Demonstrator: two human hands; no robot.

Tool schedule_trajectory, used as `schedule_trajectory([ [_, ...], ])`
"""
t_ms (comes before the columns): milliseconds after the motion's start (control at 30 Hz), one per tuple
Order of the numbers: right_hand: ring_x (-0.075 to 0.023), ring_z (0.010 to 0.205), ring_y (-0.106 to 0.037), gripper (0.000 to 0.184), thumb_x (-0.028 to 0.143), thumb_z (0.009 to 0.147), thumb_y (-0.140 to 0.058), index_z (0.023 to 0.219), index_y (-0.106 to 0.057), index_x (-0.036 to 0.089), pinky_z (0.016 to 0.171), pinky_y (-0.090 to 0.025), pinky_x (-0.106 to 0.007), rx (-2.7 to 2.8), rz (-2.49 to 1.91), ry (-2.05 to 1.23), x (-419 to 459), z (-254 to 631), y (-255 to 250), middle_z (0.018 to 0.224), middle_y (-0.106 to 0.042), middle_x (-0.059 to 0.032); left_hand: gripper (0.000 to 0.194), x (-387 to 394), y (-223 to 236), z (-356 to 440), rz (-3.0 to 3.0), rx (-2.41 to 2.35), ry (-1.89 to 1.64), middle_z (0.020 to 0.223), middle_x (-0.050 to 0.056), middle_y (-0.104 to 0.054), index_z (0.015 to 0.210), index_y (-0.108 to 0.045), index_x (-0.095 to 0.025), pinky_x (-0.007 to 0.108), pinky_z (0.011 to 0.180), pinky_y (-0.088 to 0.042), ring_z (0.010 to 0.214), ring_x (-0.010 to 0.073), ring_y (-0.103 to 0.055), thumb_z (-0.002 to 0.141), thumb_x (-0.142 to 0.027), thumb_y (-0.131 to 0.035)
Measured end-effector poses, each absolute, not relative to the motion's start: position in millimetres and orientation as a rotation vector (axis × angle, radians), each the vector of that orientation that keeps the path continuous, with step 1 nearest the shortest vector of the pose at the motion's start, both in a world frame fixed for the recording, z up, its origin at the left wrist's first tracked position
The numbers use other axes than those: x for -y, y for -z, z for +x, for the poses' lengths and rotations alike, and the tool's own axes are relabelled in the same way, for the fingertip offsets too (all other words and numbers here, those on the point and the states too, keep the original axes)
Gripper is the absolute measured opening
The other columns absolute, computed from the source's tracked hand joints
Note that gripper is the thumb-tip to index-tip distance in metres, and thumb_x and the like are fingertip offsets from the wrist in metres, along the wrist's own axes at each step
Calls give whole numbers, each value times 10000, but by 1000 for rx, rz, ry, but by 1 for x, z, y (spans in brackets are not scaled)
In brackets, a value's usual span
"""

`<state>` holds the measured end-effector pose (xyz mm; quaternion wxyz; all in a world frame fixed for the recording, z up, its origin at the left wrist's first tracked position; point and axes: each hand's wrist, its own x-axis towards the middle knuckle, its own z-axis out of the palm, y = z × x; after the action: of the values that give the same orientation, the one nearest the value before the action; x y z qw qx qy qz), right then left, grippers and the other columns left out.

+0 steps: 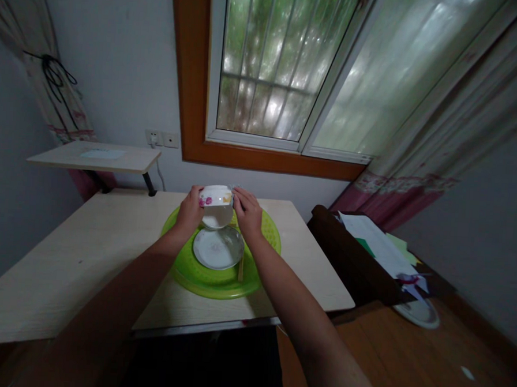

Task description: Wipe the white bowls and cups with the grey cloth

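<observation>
Both my hands hold a white bowl (215, 196) with pink and yellow flower prints, raised over a round green tray (218, 291). My left hand (190, 208) has its fingers closed on the bowl's left side. At the right side, my right hand (248, 214) grips it, and a small greyish, blurred patch shows at its fingertips. Just below the printed bowl is a white rounded surface (217, 218); whether it is a second bowl I cannot tell. Nearer me, a white plate (218, 248) lies in the tray. Beside it on the right rests a thin wooden utensil (240, 269), perhaps chopsticks.
The tray sits on a pale wooden table (85, 265) against the wall. A small raised shelf (96, 156) stands at its back left. A barred window (274, 67) is ahead. On the right, a dark brown piece of furniture (350, 256) bears papers (372, 243).
</observation>
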<state>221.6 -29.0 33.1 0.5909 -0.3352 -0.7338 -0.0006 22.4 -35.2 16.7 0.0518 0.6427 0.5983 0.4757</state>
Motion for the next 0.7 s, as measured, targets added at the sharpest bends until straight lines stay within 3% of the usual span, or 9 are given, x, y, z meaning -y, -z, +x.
schedule_trajectory([
  [400, -209, 1421, -468, 376, 210, 989, -505, 1359, -567, 240, 1183, -412, -445, 2078, -469, 95, 52, 202, -41, 1375, -633, -90, 415, 41, -20, 29, 2017, -1802, -1405, 1192, 126, -680, 1238, -525, -191, 361, 951, -499, 1081, 237, -651, 837, -94, -485],
  [600, -233, 1348, -527, 322, 291, 986, -552, 1299, -531, 213, 1132, -445, -460, 1866, -628, -36, 49, 208, -40, 1413, -573, -154, 462, 39, -21, 26, 1948, -1836, -1443, 1196, 108, -683, 1247, -519, -225, 365, 939, -506, 1092, 252, -652, 806, -85, -513],
  [700, -235, 1252, -583, 233, 311, 994, -544, 1198, -573, 201, 1073, -483, -457, 1781, -686, -61, 41, 213, -37, 1315, -629, -157, 473, 37, -19, 24, 1942, -1838, -1450, 1208, 117, -676, 1246, -519, -222, 373, 939, -503, 1110, 261, -647, 799, -72, -502],
])
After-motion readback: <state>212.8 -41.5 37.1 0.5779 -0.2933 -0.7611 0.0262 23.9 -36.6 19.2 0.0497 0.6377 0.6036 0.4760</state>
